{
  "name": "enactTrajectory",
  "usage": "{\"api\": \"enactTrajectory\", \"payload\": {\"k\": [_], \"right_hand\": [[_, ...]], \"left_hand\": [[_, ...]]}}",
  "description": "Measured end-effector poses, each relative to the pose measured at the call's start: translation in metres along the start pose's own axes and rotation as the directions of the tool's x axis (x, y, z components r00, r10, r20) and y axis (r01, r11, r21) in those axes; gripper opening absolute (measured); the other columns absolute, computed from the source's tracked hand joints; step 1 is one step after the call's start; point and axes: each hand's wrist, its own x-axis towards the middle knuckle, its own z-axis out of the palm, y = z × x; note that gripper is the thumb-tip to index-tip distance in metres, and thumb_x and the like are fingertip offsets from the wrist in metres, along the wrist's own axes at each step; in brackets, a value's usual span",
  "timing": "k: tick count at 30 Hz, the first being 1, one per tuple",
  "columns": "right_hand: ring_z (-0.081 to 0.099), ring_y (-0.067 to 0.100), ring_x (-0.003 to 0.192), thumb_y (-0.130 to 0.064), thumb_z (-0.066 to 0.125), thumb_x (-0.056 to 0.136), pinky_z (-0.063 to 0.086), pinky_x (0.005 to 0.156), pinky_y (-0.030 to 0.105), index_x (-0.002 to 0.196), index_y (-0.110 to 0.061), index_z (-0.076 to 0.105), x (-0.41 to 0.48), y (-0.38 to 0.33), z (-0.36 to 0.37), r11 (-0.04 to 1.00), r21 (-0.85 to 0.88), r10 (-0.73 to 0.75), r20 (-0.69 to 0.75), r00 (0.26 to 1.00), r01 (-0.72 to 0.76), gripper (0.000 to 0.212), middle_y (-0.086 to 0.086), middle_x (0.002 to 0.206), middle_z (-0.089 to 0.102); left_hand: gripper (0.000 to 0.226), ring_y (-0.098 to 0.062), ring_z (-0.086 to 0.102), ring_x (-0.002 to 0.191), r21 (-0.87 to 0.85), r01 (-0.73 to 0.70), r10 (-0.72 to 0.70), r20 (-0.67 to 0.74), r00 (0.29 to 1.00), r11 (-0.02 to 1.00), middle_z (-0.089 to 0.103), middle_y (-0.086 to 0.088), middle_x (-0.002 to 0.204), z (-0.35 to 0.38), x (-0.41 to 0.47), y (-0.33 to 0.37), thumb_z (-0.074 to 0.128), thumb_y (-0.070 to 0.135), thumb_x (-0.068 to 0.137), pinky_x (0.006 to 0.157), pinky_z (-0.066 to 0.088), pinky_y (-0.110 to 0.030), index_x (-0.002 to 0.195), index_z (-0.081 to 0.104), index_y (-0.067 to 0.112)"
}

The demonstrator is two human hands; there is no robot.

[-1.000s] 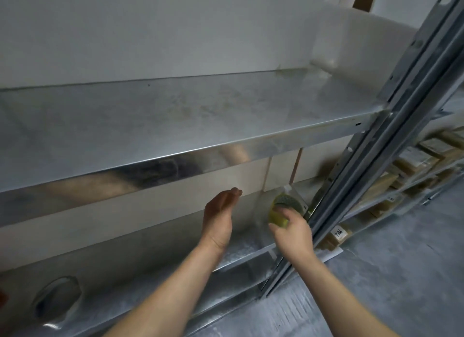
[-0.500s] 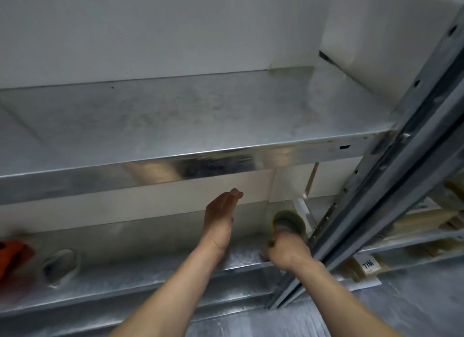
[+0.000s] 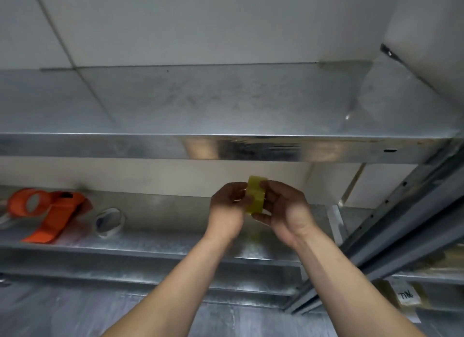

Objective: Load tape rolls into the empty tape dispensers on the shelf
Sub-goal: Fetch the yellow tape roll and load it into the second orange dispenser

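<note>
A yellowish tape roll (image 3: 255, 194) is held edge-on between both hands, in front of the lower metal shelf (image 3: 175, 238). My right hand (image 3: 281, 208) grips it from the right with fingers curled round its rim. My left hand (image 3: 227, 208) pinches its left side. An orange tape dispenser (image 3: 50, 213) lies on the lower shelf at the far left. A clear tape roll (image 3: 109, 222) stands on edge just right of the dispenser.
The upper metal shelf (image 3: 226, 103) runs across the view above the hands. A slanted steel upright (image 3: 401, 223) stands at the right, with labelled boxes (image 3: 406, 295) on shelves behind it. Grey floor lies below.
My right hand lifted the yellowish roll off the lower shelf and brought it left; my left hand closed onto it. The view swung left, revealing the orange dispenser and the clear roll.
</note>
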Motion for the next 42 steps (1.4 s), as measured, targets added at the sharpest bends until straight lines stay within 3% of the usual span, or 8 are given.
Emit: {"api": "enactTrajectory", "payload": {"k": [5, 8, 13, 16, 24, 29, 36, 42], "right_hand": [[0.064, 0.026, 0.083, -0.023, 0.05, 0.092, 0.047, 0.066, 0.037, 0.075, -0.024, 0.07, -0.013, 0.01, 0.021, 0.997, -0.033, -0.07, 0.053, 0.996, 0.072, 0.026, 0.014, 0.094, 0.07], [0.065, 0.024, 0.086, -0.018, 0.057, 0.089, 0.049, 0.058, 0.034, 0.089, -0.018, 0.061, -0.022, 0.022, 0.035, 0.975, -0.159, -0.161, -0.006, 0.987, 0.158, 0.005, 0.01, 0.093, 0.069], [0.064, 0.018, 0.084, -0.012, 0.059, 0.091, 0.045, 0.049, 0.026, 0.105, -0.014, 0.064, -0.044, 0.046, 0.059, 0.934, -0.316, -0.211, -0.112, 0.971, 0.166, 0.014, 0.007, 0.092, 0.07], [0.061, 0.012, 0.07, -0.019, 0.06, 0.094, 0.045, 0.049, 0.026, 0.088, -0.015, 0.067, -0.064, 0.064, 0.076, 0.942, -0.314, -0.162, -0.113, 0.98, 0.12, 0.01, 0.001, 0.073, 0.068], [0.065, 0.019, 0.076, 0.014, 0.059, 0.081, 0.051, 0.06, 0.031, 0.086, -0.007, 0.073, -0.108, 0.104, 0.11, 0.914, -0.334, -0.241, 0.01, 0.971, 0.23, 0.026, 0.01, 0.082, 0.071], [0.061, 0.027, 0.08, 0.024, 0.054, 0.077, 0.05, 0.068, 0.035, 0.079, -0.013, 0.075, -0.119, 0.114, 0.125, 0.9, -0.339, -0.257, 0.098, 0.961, 0.275, 0.042, 0.008, 0.075, 0.07], [0.065, 0.026, 0.082, 0.017, 0.057, 0.079, 0.049, 0.076, 0.044, 0.074, -0.019, 0.078, -0.131, 0.109, 0.13, 0.888, -0.375, -0.207, 0.194, 0.959, 0.267, 0.042, 0.005, 0.077, 0.072], [0.063, 0.029, 0.077, -0.013, 0.065, 0.09, 0.055, 0.066, 0.043, 0.08, -0.009, 0.076, -0.142, 0.103, 0.109, 0.879, -0.407, -0.182, 0.2, 0.963, 0.25, 0.015, 0.014, 0.079, 0.069]], "left_hand": [[0.032, -0.025, 0.071, 0.092, -0.043, -0.021, 0.02, -0.019, 1.0, 0.999, 0.075, -0.007, 0.095, -0.023, -0.008, 0.0, 0.062, -0.007, 0.082, 0.086, 0.058, -0.045, 0.097, 0.071, 0.02], [0.032, -0.024, 0.071, 0.087, -0.173, -0.01, 0.006, -0.026, 1.0, 0.985, 0.076, -0.005, 0.09, -0.039, -0.019, 0.0, 0.06, -0.009, 0.083, 0.079, 0.057, -0.038, 0.088, 0.071, 0.021], [0.032, -0.006, 0.065, 0.064, -0.362, 0.01, -0.008, 0.007, 1.0, 0.932, 0.07, -0.005, 0.08, -0.07, -0.046, -0.002, 0.056, -0.017, 0.085, 0.057, 0.05, -0.016, 0.089, 0.065, 0.014], [0.031, -0.005, 0.064, 0.063, -0.393, -0.021, 0.027, 0.011, 1.0, 0.919, 0.069, -0.006, 0.079, -0.091, -0.064, -0.01, 0.057, -0.019, 0.083, 0.059, 0.05, -0.015, 0.089, 0.064, 0.011], [0.022, -0.018, 0.067, 0.077, -0.485, -0.008, 0.032, 0.04, 0.999, 0.874, 0.071, -0.01, 0.085, -0.142, -0.103, -0.026, 0.064, -0.01, 0.084, 0.074, 0.054, -0.027, 0.096, 0.065, 0.008], [0.023, -0.016, 0.067, 0.071, -0.45, -0.05, 0.045, -0.021, 0.999, 0.891, 0.071, -0.01, 0.081, -0.162, -0.12, -0.024, 0.062, -0.013, 0.084, 0.07, 0.055, -0.026, 0.093, 0.066, 0.008], [0.022, -0.015, 0.068, 0.071, -0.431, -0.108, 0.062, -0.119, 0.991, 0.896, 0.072, -0.01, 0.081, -0.169, -0.142, -0.013, 0.06, -0.012, 0.086, 0.071, 0.057, -0.027, 0.093, 0.067, 0.009], [0.01, -0.012, 0.064, 0.064, -0.446, -0.077, -0.015, -0.198, 0.98, 0.892, 0.071, -0.006, 0.075, -0.151, -0.161, -0.007, 0.061, 0.0, 0.092, 0.061, 0.056, -0.027, 0.096, 0.068, 0.006]]}}
